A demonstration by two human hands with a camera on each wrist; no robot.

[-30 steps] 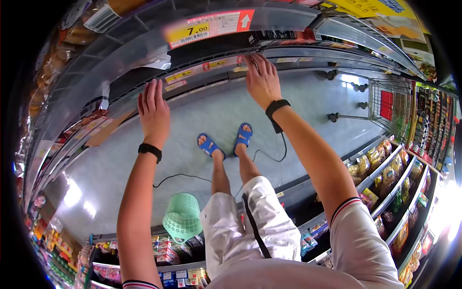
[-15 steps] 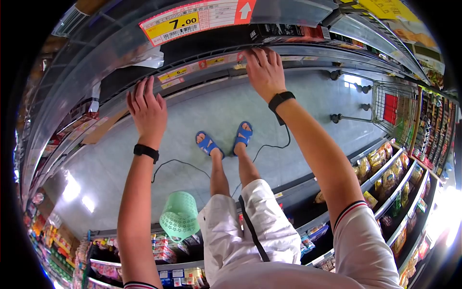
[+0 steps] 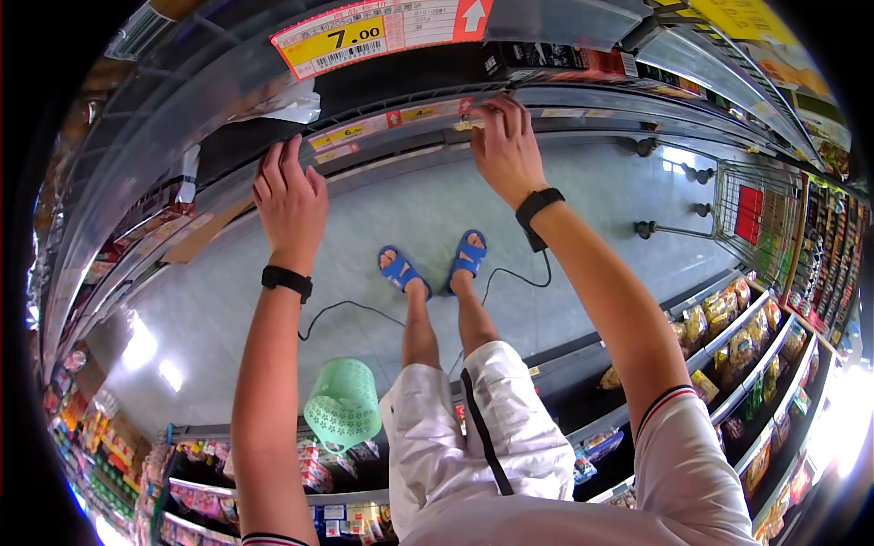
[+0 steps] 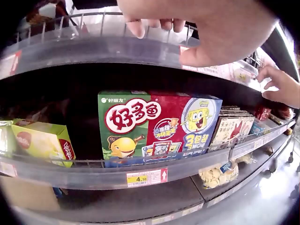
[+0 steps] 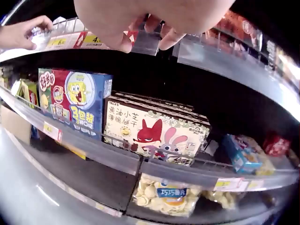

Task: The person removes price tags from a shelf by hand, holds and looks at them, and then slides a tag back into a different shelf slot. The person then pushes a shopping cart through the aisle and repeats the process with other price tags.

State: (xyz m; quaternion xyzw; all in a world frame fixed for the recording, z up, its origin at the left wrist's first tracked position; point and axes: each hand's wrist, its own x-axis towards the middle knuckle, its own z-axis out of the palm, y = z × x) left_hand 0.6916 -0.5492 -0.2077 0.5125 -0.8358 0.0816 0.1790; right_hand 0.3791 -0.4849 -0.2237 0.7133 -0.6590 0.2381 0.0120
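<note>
My left hand point(image 3: 289, 202) rests its fingers along the front edge of a shelf point(image 3: 364, 125), left of the yellow price labels. In the left wrist view its thumb point(image 4: 197, 57) lies against the price strip and the fingertips reach the wire rail. My right hand point(image 3: 507, 150) touches the same edge farther right, fingers bent loosely over it. Neither hand holds any goods. On the shelf below stand a SpongeBob snack box point(image 4: 159, 126) and a row of cream biscuit boxes point(image 5: 154, 129) with a fox and a rabbit on the front.
A shopping cart point(image 3: 728, 214) stands at the right. The green perforated basket point(image 3: 342, 400) is near my left leg, and a dark cable point(image 3: 350, 303) is in view by my feet. Behind me are shelves of bagged snacks point(image 3: 719, 309). A large 7.00 price tag point(image 3: 382, 35) hangs from the upper shelf.
Both hands stay at the shelf edge, with the left thumb now farther from its fingers. The head view has tilted slightly, bringing the 7.00 tag into sharper sight.
</note>
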